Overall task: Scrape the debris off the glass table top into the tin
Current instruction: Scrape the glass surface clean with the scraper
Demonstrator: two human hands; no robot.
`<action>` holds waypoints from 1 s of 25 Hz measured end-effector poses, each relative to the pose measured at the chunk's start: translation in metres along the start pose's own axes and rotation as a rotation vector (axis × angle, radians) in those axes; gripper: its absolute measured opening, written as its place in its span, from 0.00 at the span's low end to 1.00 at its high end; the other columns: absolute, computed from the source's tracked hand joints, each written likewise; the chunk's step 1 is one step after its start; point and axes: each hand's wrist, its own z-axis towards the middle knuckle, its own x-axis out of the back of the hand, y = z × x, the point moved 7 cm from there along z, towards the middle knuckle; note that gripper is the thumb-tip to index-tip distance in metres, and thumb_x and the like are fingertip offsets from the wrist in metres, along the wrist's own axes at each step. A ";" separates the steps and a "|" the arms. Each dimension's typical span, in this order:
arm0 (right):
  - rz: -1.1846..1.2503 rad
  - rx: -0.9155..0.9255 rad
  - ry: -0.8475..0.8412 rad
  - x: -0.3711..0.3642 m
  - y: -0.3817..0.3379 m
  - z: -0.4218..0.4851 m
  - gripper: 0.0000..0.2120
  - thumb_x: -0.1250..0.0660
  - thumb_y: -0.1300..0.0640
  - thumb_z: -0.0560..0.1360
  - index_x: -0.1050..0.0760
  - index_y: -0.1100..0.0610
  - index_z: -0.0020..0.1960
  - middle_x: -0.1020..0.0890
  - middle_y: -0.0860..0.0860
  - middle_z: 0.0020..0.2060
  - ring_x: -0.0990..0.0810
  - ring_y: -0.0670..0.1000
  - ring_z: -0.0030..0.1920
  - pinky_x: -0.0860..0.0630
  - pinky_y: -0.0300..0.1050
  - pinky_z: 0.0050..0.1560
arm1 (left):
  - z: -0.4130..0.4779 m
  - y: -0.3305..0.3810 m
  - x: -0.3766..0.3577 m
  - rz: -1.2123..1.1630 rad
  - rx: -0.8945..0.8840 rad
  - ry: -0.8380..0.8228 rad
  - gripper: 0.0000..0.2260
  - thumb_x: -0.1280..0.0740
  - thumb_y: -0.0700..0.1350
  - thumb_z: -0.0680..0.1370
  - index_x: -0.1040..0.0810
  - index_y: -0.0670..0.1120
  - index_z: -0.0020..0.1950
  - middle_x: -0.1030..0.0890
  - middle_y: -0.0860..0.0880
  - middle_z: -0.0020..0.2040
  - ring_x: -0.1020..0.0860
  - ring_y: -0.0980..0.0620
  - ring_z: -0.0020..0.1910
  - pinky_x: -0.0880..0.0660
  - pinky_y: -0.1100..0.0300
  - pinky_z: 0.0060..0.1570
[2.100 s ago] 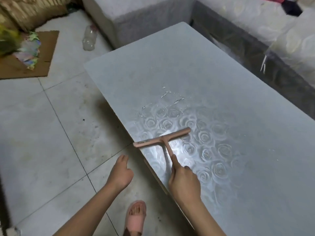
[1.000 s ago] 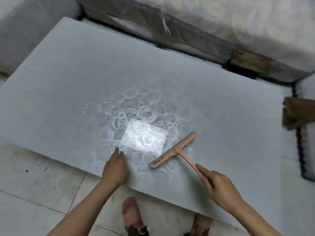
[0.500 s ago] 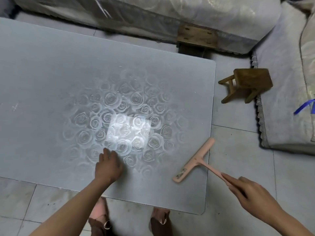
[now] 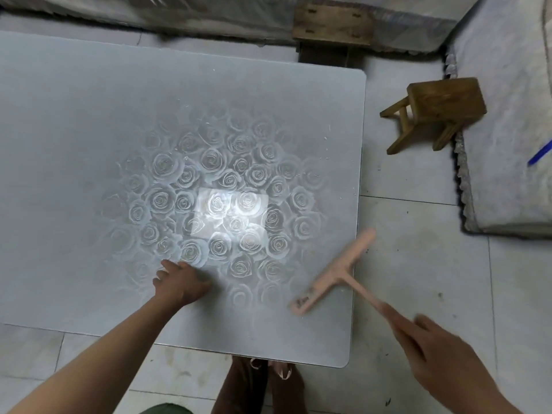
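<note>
The glass table top (image 4: 74, 144) is grey with a rose pattern and fills the left and middle of the head view. Small pale flecks of debris (image 4: 324, 158) lie scattered near its right edge. My right hand (image 4: 442, 363) grips the handle of a pink T-shaped scraper (image 4: 334, 273), whose blade hangs diagonally across the table's right edge, blurred by motion. My left hand (image 4: 179, 282) rests flat on the glass near the front, fingers apart, holding nothing. No tin is in view.
A small wooden stool (image 4: 439, 112) stands on the tiled floor (image 4: 418, 264) right of the table. A pale cushioned sofa (image 4: 507, 115) runs along the right and the back. My feet in sandals (image 4: 268, 380) are at the table's front edge.
The view has swung from the table's left end to its right end. My right hand carried the scraper rightward to the right edge. My left hand came onto the glass and stays there.
</note>
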 end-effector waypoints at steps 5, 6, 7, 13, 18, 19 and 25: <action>0.140 -0.049 0.033 -0.015 -0.058 0.007 0.28 0.33 0.54 0.75 0.37 0.43 0.73 0.27 0.49 0.39 0.20 0.53 0.36 0.26 0.46 0.34 | -0.017 0.048 0.019 -0.010 -0.123 0.222 0.33 0.39 0.46 0.78 0.50 0.36 0.76 0.55 0.36 0.77 0.53 0.38 0.77 0.46 0.44 0.74; 0.257 -0.022 0.088 -0.011 -0.076 0.034 0.26 0.40 0.53 0.80 0.44 0.40 0.75 0.25 0.50 0.45 0.21 0.54 0.44 0.27 0.46 0.40 | -0.017 0.060 0.021 -0.004 -0.192 0.234 0.33 0.40 0.45 0.78 0.52 0.36 0.76 0.56 0.37 0.77 0.54 0.39 0.77 0.47 0.44 0.74; 0.280 -0.015 0.076 -0.014 -0.087 0.058 0.25 0.46 0.52 0.81 0.47 0.39 0.76 0.27 0.50 0.46 0.22 0.54 0.46 0.29 0.46 0.41 | -0.017 0.071 0.023 -0.005 -0.247 0.244 0.32 0.40 0.45 0.78 0.53 0.37 0.77 0.57 0.38 0.78 0.55 0.40 0.77 0.47 0.44 0.74; 0.154 -0.212 0.014 -0.005 -0.032 0.027 0.24 0.49 0.47 0.80 0.49 0.30 0.72 0.33 0.46 0.35 0.28 0.48 0.34 0.31 0.43 0.36 | -0.010 0.103 0.046 0.079 -0.409 0.227 0.30 0.42 0.41 0.79 0.52 0.38 0.77 0.57 0.41 0.78 0.56 0.43 0.77 0.49 0.44 0.74; 0.198 -0.100 0.051 0.018 -0.070 0.104 0.23 0.48 0.51 0.82 0.45 0.39 0.75 0.26 0.52 0.47 0.23 0.54 0.47 0.28 0.46 0.45 | 0.004 0.103 0.055 0.120 -0.437 0.146 0.24 0.41 0.40 0.76 0.42 0.38 0.71 0.47 0.40 0.75 0.45 0.43 0.75 0.40 0.43 0.70; 0.202 -0.067 0.062 0.026 -0.081 0.132 0.23 0.48 0.52 0.82 0.44 0.40 0.75 0.25 0.54 0.48 0.23 0.56 0.48 0.28 0.46 0.46 | 0.007 0.102 0.055 0.117 -0.432 0.116 0.23 0.41 0.40 0.76 0.41 0.38 0.70 0.47 0.41 0.75 0.44 0.43 0.74 0.40 0.43 0.70; 0.179 -0.093 0.044 0.051 -0.009 0.109 0.22 0.43 0.51 0.80 0.38 0.39 0.73 0.29 0.45 0.36 0.28 0.49 0.37 0.31 0.44 0.36 | 0.012 0.105 0.065 0.096 -0.415 0.088 0.23 0.41 0.41 0.77 0.40 0.39 0.71 0.45 0.43 0.76 0.39 0.45 0.73 0.40 0.43 0.70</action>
